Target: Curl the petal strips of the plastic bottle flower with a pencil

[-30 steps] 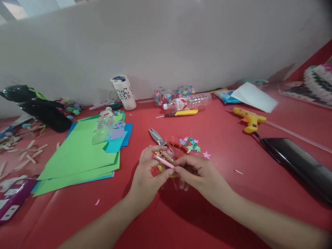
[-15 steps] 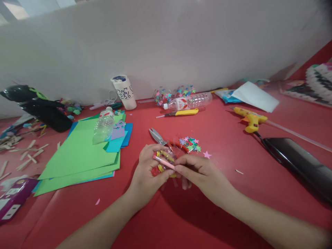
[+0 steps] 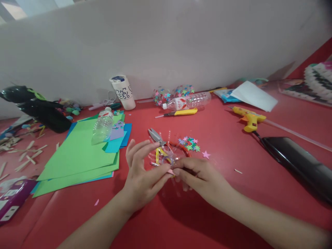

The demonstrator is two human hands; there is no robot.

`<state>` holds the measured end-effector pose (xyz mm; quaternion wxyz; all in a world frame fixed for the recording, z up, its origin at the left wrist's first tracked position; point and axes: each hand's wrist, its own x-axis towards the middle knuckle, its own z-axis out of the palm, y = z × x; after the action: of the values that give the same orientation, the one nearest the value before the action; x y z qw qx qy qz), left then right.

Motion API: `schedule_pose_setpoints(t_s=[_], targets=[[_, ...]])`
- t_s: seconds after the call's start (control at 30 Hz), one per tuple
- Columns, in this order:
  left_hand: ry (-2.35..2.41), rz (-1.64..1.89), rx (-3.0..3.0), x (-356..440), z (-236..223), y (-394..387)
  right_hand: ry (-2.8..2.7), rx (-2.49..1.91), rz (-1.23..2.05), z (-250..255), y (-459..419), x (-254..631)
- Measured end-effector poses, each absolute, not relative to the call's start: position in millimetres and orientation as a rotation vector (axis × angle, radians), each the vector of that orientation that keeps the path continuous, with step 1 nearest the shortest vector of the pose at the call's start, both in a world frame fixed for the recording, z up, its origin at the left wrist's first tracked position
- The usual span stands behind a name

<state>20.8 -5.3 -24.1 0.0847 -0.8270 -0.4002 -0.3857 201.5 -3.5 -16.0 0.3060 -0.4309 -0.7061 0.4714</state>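
Note:
My left hand (image 3: pixel 141 178) pinches a pink pencil (image 3: pixel 170 171) between thumb and forefinger, its other fingers raised and spread. The pencil's eraser end points left; its middle is behind my left fingers. My right hand (image 3: pixel 201 174) closes thumb and forefinger at the pencil's right part, against the left fingertips. Around the fingertips is a clear plastic piece (image 3: pixel 167 159) cut into strips, one curled near the pencil. Its lower fingers are partly hidden behind the plastic. Just beyond lie red-handled scissors (image 3: pixel 157 136), and yellow shapes show through the plastic.
Foam stars (image 3: pixel 190 143) lie beyond my right hand. Green sheets (image 3: pixel 80 155) and a plastic bottle (image 3: pixel 102 126) are left. A yellow cutter (image 3: pixel 185 112) and another bottle (image 3: pixel 195 100) lie at the back. Right are a glue gun (image 3: pixel 250 119) and a black case (image 3: pixel 295 159).
My left fingers have lifted and spread from around the pencil, with thumb and forefinger sliding right to its held end. The pencil's eraser end has dropped lower. My right hand is nearly still.

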Motion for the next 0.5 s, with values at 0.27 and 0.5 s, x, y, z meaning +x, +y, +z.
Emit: schedule_pose_setpoints(t_s=[0.27,0.5], targets=[[-1.030,-1.129,-2.331,19.7,-26.9,-9.7,-1.828,-1.144,1.350,-16.0,-4.8,201.5],[-0.968,-1.009,-2.375,21.0,-26.3,-8.4,-1.803,-1.141,1.397,-17.4,-3.5,201.9]])
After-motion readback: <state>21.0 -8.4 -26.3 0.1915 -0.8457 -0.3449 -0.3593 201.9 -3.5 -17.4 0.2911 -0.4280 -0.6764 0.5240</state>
